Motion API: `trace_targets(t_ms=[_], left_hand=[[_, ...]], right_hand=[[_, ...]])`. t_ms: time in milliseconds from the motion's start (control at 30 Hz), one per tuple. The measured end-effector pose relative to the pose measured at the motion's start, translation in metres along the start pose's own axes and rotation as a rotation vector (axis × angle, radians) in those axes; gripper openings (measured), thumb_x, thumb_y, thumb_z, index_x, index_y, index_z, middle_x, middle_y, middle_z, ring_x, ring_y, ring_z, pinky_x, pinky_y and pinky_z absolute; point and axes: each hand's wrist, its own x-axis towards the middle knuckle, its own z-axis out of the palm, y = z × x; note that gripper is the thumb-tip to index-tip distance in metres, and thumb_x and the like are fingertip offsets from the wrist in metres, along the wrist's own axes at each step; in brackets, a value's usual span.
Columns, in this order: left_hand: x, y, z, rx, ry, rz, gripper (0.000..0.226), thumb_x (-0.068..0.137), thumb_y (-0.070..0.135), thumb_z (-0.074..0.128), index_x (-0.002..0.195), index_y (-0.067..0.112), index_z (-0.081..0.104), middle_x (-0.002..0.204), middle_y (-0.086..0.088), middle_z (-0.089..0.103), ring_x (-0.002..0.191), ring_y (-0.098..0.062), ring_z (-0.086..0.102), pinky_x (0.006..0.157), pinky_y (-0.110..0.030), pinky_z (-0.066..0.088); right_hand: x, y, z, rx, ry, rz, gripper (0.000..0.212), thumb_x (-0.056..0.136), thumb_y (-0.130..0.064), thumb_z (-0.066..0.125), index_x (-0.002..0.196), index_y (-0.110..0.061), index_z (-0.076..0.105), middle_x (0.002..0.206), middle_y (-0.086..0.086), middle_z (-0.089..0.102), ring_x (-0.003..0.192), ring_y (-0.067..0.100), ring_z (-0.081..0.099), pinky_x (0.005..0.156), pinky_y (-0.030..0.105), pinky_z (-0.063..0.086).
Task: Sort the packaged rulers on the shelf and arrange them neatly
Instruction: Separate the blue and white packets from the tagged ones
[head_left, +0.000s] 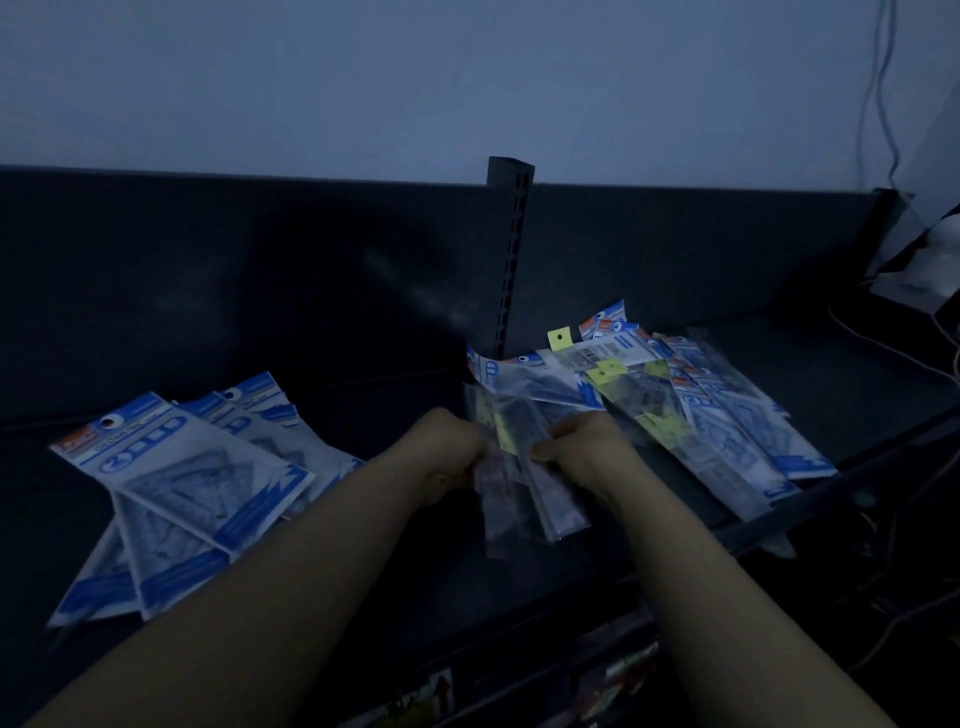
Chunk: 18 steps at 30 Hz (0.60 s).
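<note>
Two hands meet at the middle of a dark metal shelf (457, 587) in dim light. The left hand (452, 457) and the right hand (582, 447) each have their grip closed, fingers curled, on the same small bundle of clear ruler packets (519, 504), one hand on each side edge. At least two long sleeves show in that bundle, though the exact count cannot be told; it is held just above the shelf with its lower ends pointing toward the camera. To the left, well apart from the hands, a fanned pile of blue-and-white packets (182, 488) lies flat, with at least four overlapping. To the right, just beside the right hand, a mixed heap (727, 415) of blue-and-white and clear packets sprawls, with several yellow tags (559, 339) among them. One slotted upright post (510, 260) stands behind the heap.
</note>
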Motion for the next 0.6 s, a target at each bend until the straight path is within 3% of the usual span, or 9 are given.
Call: trace_targets(t_ms=[167, 300, 367, 467, 533, 600], left_hand=[[-0.014, -0.002, -0.008, -0.080, -0.001, 0.012, 0.011, 0.082, -0.010, 0.059, 0.087, -0.005, 0.067, 0.076, -0.016, 0.065, 0.059, -0.020, 0.061, 0.044, -0.023, 0.052], [-0.029, -0.005, -0.023, -0.115, 0.024, 0.052, 0.007, 0.086, -0.002, 0.063, 0.089, -0.006, 0.068, 0.083, -0.017, 0.067, 0.068, -0.023, 0.064, 0.060, -0.030, 0.057], [-0.035, -0.008, -0.032, -0.034, 0.082, 0.089, 0.006, 0.087, 0.004, 0.064, 0.087, -0.001, 0.067, 0.088, -0.018, 0.069, 0.076, -0.026, 0.064, 0.071, -0.035, 0.057], [-0.044, -0.013, -0.045, 0.042, 0.190, 0.141, 0.013, 0.088, 0.014, 0.066, 0.092, 0.002, 0.066, 0.090, -0.016, 0.070, 0.079, -0.026, 0.066, 0.069, -0.032, 0.056], [-0.051, -0.014, -0.054, 0.038, 0.232, 0.160, 0.021, 0.087, 0.019, 0.068, 0.100, 0.002, 0.066, 0.096, -0.017, 0.070, 0.087, -0.029, 0.068, 0.074, -0.037, 0.057], [-0.059, -0.014, -0.063, 0.032, 0.271, 0.176, 0.021, 0.088, 0.021, 0.067, 0.099, 0.003, 0.064, 0.094, -0.016, 0.070, 0.085, -0.028, 0.067, 0.072, -0.037, 0.057]], right_hand=[[-0.007, -0.003, 0.002, 0.140, -0.062, -0.038, 0.020, 0.078, -0.006, 0.074, 0.095, -0.005, 0.064, 0.069, 0.005, 0.061, 0.053, 0.012, 0.054, 0.035, 0.012, 0.038], [-0.012, -0.007, 0.014, 0.276, -0.148, -0.020, 0.033, 0.074, -0.008, 0.078, 0.104, 0.001, 0.065, 0.085, 0.016, 0.070, 0.064, 0.023, 0.066, 0.050, 0.024, 0.053], [-0.014, -0.011, 0.020, 0.333, -0.200, -0.036, 0.028, 0.075, -0.005, 0.076, 0.101, 0.002, 0.067, 0.087, 0.017, 0.073, 0.071, 0.027, 0.069, 0.062, 0.033, 0.058], [-0.020, -0.021, 0.029, 0.340, -0.255, -0.090, 0.017, 0.078, -0.007, 0.075, 0.093, -0.003, 0.069, 0.086, 0.014, 0.074, 0.076, 0.029, 0.070, 0.074, 0.042, 0.059], [-0.026, -0.030, 0.036, 0.317, -0.271, -0.142, 0.015, 0.079, -0.011, 0.075, 0.092, -0.007, 0.069, 0.089, 0.012, 0.073, 0.079, 0.029, 0.070, 0.072, 0.041, 0.059], [-0.034, -0.039, 0.043, 0.286, -0.284, -0.203, 0.018, 0.080, -0.014, 0.074, 0.096, -0.008, 0.067, 0.089, 0.010, 0.072, 0.073, 0.023, 0.069, 0.060, 0.031, 0.058]])
